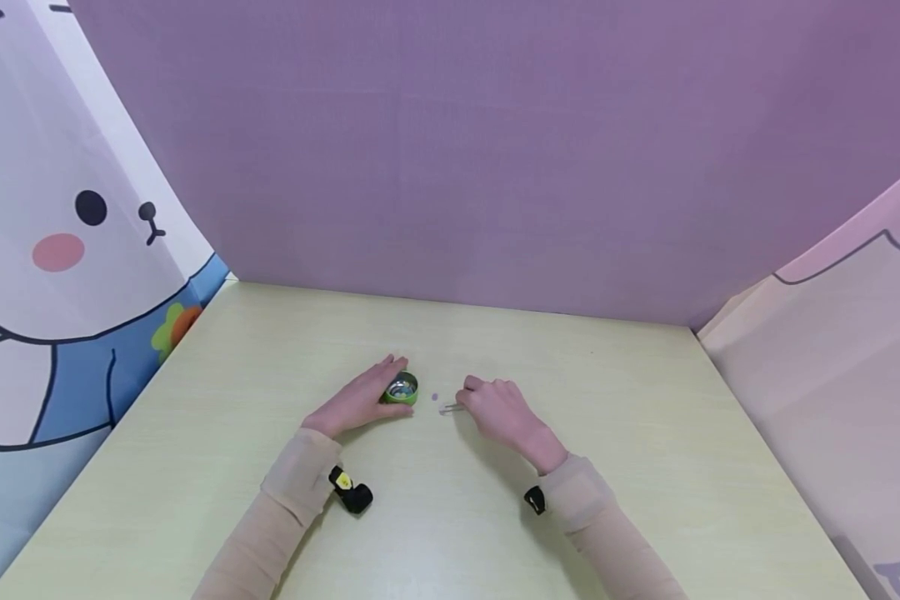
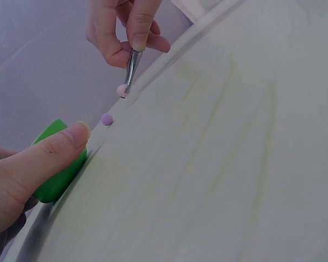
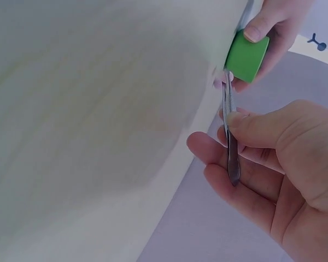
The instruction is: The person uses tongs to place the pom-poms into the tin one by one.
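Observation:
My left hand (image 1: 356, 402) holds a small green round tin (image 1: 413, 398) upright on the table, thumb on the near side and fingers on the far side. Its inside is silvery, with some small things at the bottom too tiny to make out. In my right hand (image 1: 501, 414) metal tweezers (image 3: 231, 125) are pinched between thumb and fingers. A pale pink bead (image 2: 121, 90) is at the tweezers' tips; whether it is lifted off the table I cannot tell. Between the tin and the tweezers a purple bead (image 2: 107, 119) lies on the table.
The pale wooden table (image 1: 450, 517) runs back to a purple cloth wall (image 1: 450, 167). A cartoon-printed curtain (image 1: 120, 292) hangs on the left, and a light pink one (image 1: 855, 350) on the right. Black straps with cameras sit at both wrists.

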Action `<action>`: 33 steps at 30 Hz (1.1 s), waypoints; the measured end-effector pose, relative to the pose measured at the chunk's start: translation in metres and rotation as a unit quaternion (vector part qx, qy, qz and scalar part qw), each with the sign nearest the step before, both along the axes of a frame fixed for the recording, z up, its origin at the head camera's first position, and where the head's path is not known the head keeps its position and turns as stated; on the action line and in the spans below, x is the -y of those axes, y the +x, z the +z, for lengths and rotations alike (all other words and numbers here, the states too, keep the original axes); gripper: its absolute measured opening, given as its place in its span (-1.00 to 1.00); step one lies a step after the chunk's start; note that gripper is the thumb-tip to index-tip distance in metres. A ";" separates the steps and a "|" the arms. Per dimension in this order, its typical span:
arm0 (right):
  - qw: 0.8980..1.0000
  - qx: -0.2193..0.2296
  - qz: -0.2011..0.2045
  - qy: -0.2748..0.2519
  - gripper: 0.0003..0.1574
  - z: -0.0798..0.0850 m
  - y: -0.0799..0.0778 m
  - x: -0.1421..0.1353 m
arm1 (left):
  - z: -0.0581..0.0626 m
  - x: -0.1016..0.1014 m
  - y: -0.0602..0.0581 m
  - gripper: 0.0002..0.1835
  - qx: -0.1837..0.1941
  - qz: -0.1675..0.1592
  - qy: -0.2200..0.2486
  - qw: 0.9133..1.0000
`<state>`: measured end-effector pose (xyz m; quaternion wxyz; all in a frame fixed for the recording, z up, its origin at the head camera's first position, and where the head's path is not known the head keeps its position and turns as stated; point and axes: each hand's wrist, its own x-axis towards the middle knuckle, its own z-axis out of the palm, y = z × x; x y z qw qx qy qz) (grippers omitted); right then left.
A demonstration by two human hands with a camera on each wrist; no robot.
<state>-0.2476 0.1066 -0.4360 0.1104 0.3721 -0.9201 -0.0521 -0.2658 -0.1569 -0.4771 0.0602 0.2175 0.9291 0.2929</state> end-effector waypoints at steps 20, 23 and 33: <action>1.000 -0.016 0.006 -0.025 -0.88 0.010 -0.005 0.007 | -0.003 0.001 -0.001 0.01 -0.002 0.000 -0.002 1.000; 0.999 -0.016 0.009 -0.032 -0.88 0.012 -0.006 0.009 | -0.003 0.001 -0.001 0.02 0.000 0.000 0.001 1.000; 1.000 -0.016 0.012 -0.021 -0.82 0.021 -0.013 0.024 | 0.000 -0.002 0.000 0.01 -0.005 -0.001 0.001 1.000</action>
